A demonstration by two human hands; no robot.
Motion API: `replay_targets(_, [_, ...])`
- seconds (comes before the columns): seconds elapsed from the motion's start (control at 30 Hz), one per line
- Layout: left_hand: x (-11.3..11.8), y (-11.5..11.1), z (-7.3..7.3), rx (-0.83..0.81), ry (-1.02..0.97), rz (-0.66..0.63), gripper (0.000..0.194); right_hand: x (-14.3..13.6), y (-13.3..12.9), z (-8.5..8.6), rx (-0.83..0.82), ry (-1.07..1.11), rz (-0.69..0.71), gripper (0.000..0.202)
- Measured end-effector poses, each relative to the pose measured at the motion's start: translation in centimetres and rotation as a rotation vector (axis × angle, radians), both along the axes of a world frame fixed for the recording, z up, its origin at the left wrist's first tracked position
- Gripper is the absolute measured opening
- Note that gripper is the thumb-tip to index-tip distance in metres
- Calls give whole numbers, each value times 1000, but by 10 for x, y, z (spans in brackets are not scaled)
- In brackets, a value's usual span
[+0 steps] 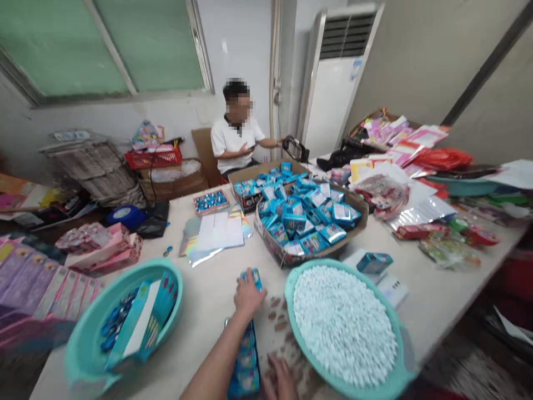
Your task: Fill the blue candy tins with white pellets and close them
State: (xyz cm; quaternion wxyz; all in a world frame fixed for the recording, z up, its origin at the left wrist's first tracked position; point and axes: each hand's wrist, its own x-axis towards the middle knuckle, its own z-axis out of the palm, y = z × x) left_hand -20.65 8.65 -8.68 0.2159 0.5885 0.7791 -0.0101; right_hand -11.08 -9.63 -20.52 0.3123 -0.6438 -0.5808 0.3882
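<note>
Two hands (249, 294) (glossy blue packets (245, 355))

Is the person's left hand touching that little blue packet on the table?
Touching. In the head view the left hand has its fingers wrapped over the small blue packet, whose top end pokes out just above them with no gap.

A row of small blue packets (246, 355) lies on the table at the lower middle of the frame, running from the bottom edge upward. Its far end, one blue packet (252, 276), shows above the fingers of the left hand (247, 297).
</note>
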Motion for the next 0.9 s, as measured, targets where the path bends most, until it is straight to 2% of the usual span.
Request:
replay_targets(0.1, [-5,8,1,-74,-11,-186,75,3,-18,10,-37,54,35,37])
replay_targets(0.17, [-14,13,2,-111,-33,-283,87,6,-23,18,-39,79,22,38])
replay_targets(0.27, [-15,14,2,-96,-56,-283,92,11,-23,26,-23,90,-22,37])
replay_targets(0.37, [-4,9,-2,23,1,-275,76,13,-22,29,-2,84,-34,37])
replay_targets(0.47, [2,8,-9,78,36,-355,63,16,-23,29,-10,83,-23,37])
replay_targets(0.57, [0,12,-15,74,40,-423,73,20,-27,28,-37,86,-26,38])
replay_targets(0.7, [-2,16,-20,77,105,-439,79,23,-36,29,-74,99,-15,40])
replay_targets(0.8, [-8,14,-7,109,134,-454,78,21,-44,29,-99,108,33,40])
replay_targets(0.9, [-32,-6,29,243,79,-451,81,17,-50,27,-133,113,86,38])
